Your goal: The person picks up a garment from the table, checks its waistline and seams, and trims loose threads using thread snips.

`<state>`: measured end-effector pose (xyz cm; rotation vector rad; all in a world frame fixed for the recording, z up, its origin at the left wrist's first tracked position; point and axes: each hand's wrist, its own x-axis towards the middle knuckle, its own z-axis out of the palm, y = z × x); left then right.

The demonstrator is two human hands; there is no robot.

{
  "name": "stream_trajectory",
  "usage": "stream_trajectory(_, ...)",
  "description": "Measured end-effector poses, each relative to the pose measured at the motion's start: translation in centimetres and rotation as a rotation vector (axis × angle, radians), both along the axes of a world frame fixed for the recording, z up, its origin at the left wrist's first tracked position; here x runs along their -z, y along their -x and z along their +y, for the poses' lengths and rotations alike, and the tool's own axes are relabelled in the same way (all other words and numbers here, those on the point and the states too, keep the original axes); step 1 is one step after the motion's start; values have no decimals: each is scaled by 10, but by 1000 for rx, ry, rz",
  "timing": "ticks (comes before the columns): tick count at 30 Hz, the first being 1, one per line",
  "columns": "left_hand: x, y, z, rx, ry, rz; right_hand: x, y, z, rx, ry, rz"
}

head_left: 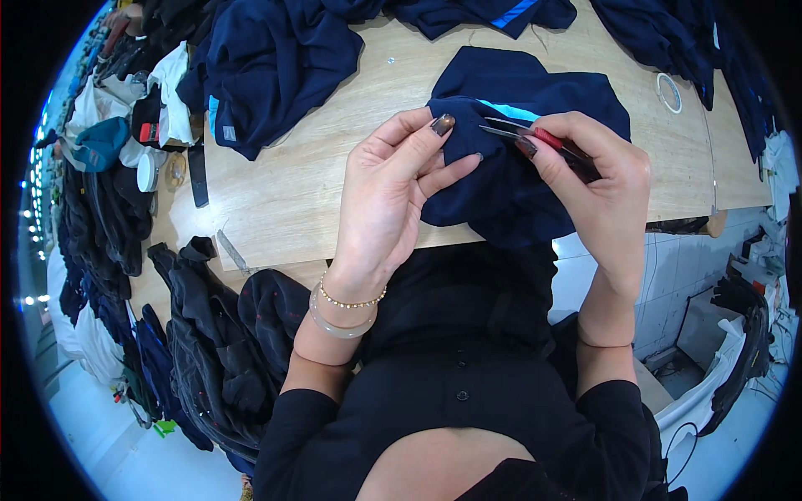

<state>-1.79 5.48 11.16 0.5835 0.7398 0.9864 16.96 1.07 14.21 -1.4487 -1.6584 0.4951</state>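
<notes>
A navy garment [522, 200] with a light blue strip along one fold lies over the table's near edge in front of me. My left hand [380, 179] pinches its cloth between thumb and forefinger, the other fingers curled beneath. In my right hand [597, 171] is a pair of thread snips [507, 129] with red on the handle. Their blades are slightly apart and point left, over the cloth near my left fingertips. Whether a thread lies between the blades is too small to tell.
More navy garments [276, 71] lie at the table's far left and along its back. A white tape roll [668, 92] sits far right. On the left are a white round tub [147, 172], a dark strip [198, 177] and a heap of black garments [213, 334]. The wooden table [334, 159] ends near my waist.
</notes>
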Motion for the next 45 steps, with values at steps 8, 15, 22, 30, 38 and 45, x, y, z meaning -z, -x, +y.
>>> stream_trajectory(8,1,-1,0,-2,-4,-16,0,4,2,10,-8,-53)
stream_trajectory(15,4,1,0,25,-18,-62,4,6,6,20,-22,46)
stream_trajectory(22,2,2,1,-14,-2,-22,-6,3,1,41,15,118)
stream_trajectory(30,0,-1,1,-9,11,-21,-7,6,0,30,69,-18)
stream_trajectory(38,4,0,1,2,10,-30,-5,5,1,7,83,-7)
stream_trajectory(45,4,-1,0,36,-2,-88,-1,0,16,-68,-33,112)
